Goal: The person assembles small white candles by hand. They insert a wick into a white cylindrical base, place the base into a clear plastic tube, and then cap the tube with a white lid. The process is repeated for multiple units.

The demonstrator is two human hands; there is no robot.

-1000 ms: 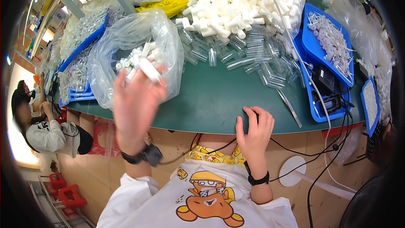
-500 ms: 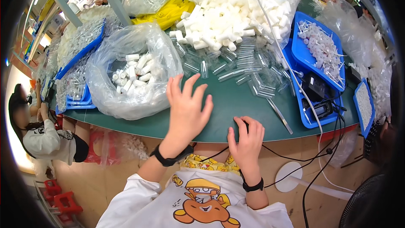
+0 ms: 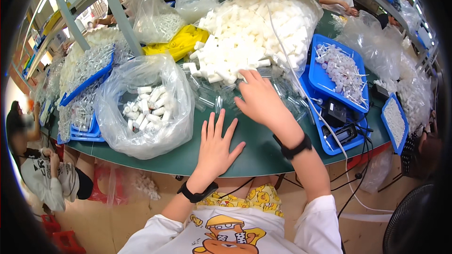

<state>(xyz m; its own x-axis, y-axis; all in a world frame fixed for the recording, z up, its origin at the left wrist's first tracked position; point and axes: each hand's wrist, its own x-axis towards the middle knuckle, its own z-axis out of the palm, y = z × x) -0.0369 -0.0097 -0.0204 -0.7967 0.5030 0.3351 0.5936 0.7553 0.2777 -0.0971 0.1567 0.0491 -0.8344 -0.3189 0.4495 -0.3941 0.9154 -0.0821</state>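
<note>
My left hand [image 3: 215, 148] lies low over the green tabletop [image 3: 183, 160], fingers spread and nothing in it. Its fingertips are at the lower end of a clear plastic tube [image 3: 219, 103]. Stretched forward, my right hand [image 3: 263, 98] is at the near edge of a large heap of white cylindrical caps [image 3: 263, 28]. The thumb stands apart from the fingers, and I see nothing held. More clear tubes [image 3: 294, 101] lie around and partly beneath this hand. Left of my hands, an open clear plastic bag [image 3: 113, 131] holds white cylindrical pieces [image 3: 153, 108].
Blue trays [image 3: 313, 61] stand at the right, one with small whitish stemmed parts, with a black device [image 3: 346, 134] and cables. A white cable [image 3: 282, 42] crosses the heap. More blue trays [image 3: 87, 138] and a yellow bag [image 3: 176, 42] stand left. Other people sit around.
My right hand has moved from the table's front edge up to the cap heap. The left hand has lowered toward the tabletop with fingers spread. The view has shifted slightly.
</note>
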